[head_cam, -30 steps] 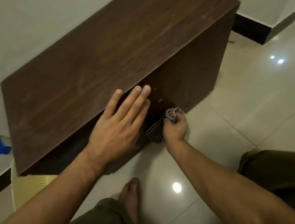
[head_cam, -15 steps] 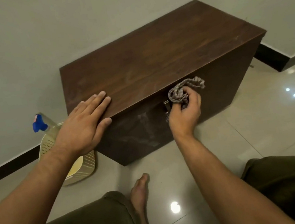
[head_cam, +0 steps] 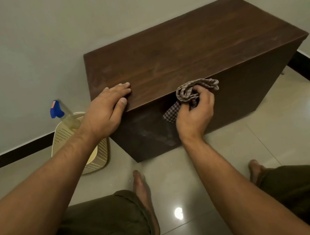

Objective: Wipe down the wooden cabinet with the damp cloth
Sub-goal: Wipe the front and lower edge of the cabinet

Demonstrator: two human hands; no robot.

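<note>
Crouching barefoot, a person's right hand clutches a soft, limp checked cloth, bunched against the wooden cabinet's upper front edge; the left hand rests flat, steadying its top corner.

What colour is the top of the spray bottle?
Blue. The spray bottle shows in the head view, standing in the basket.

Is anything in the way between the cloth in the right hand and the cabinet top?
Nothing visible lies between the cloth and the cabinet top. Only the left hand rests flat on its near left corner, covering that spot.
</note>
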